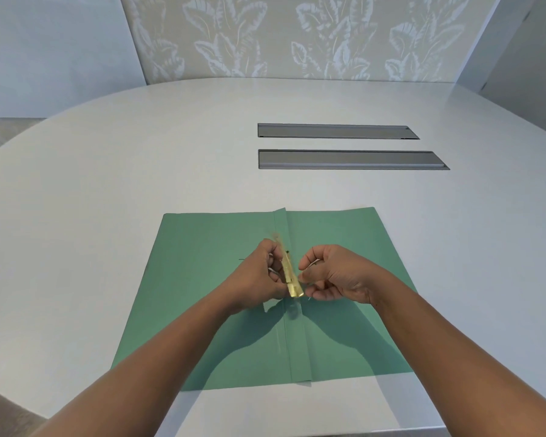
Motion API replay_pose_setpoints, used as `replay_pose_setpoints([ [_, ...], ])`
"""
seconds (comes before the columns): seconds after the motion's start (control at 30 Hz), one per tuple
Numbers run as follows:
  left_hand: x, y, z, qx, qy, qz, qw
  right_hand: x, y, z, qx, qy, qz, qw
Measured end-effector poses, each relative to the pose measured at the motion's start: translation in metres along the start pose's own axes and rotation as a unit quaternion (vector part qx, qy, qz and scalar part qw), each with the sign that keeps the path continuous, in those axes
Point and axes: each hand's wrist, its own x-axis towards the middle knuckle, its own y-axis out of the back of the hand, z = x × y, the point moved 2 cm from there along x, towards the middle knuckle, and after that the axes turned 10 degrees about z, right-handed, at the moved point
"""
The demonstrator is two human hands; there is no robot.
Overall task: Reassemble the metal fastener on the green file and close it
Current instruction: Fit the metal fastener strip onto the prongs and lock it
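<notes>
The green file lies open and flat on the white table, its spine fold running away from me down the middle. Above the spine I hold a gold metal fastener strip, tilted, its far end blurred. My left hand grips the strip from the left side. My right hand pinches its near end from the right with thumb and fingers. Thin pale prongs show between the fingers of both hands. Part of the strip is hidden by my fingers.
The white oval table extends far beyond the file. Two long grey recessed cable trays sit flush in the top at the back right. A leaf-patterned wall panel stands behind the table.
</notes>
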Motion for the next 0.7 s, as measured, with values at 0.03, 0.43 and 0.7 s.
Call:
replay_pose_setpoints([
  [0.03, 0.0, 0.002, 0.0, -0.003, 0.008, -0.009, 1.0, 0.001, -0.002, 0.002, -0.016, 0.001, -0.002, 1.0],
  [0.43, 0.005, 0.005, -0.004, 0.009, 0.026, -0.029, 0.999, 0.007, -0.011, 0.013, -0.073, -0.005, 0.005, 0.997],
  [0.7, 0.009, 0.004, -0.006, 0.125, -0.045, 0.013, 0.991, 0.009, -0.013, 0.016, -0.056, -0.007, 0.012, 0.998],
])
